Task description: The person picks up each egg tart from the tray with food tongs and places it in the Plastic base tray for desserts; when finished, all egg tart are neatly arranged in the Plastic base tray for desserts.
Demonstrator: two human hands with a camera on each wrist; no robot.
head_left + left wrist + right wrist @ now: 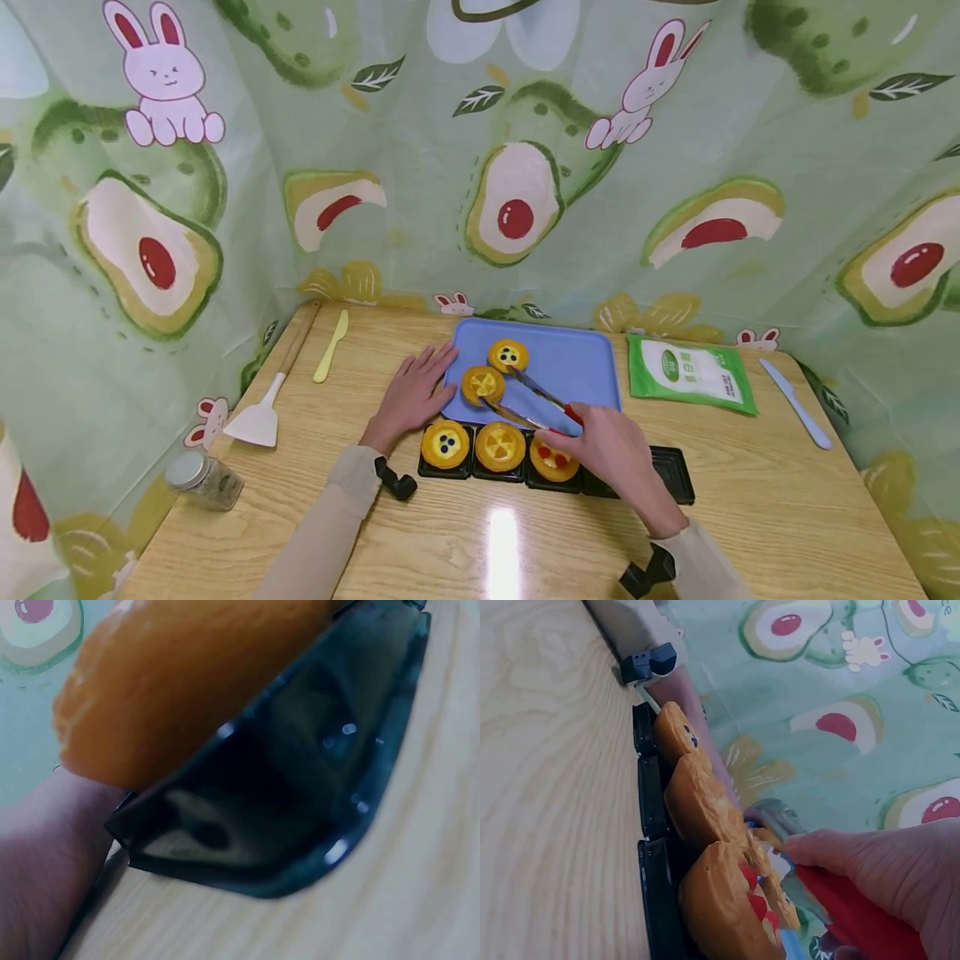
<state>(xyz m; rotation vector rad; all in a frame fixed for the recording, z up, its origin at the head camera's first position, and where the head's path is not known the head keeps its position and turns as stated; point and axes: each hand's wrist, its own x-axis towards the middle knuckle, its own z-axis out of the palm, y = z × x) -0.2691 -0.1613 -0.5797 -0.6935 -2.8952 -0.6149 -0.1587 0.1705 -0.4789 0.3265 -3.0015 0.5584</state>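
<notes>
My right hand (611,450) grips metal tongs (525,400) by their red handle (855,915). The tong tips sit on either side of a yellow-topped tart (482,384) on the blue tray (577,371). A blueberry tart (508,356) lies just behind it on the tray. My left hand (414,393) lies flat on the table with straight fingers against the tray's left edge. Three tarts (446,444) (500,446) (553,460) sit in a row of black cups (656,900) in front of the tray. The left wrist view shows one orange tart (187,682) in its black cup (300,795) up close.
One black cup (671,471) at the right end of the row holds nothing. A white spatula (258,417), a yellow knife (331,346) and a small jar (204,481) lie at left. A green pouch (690,372) and a pale blue knife (795,402) lie at right. Printed cloth walls surround the table.
</notes>
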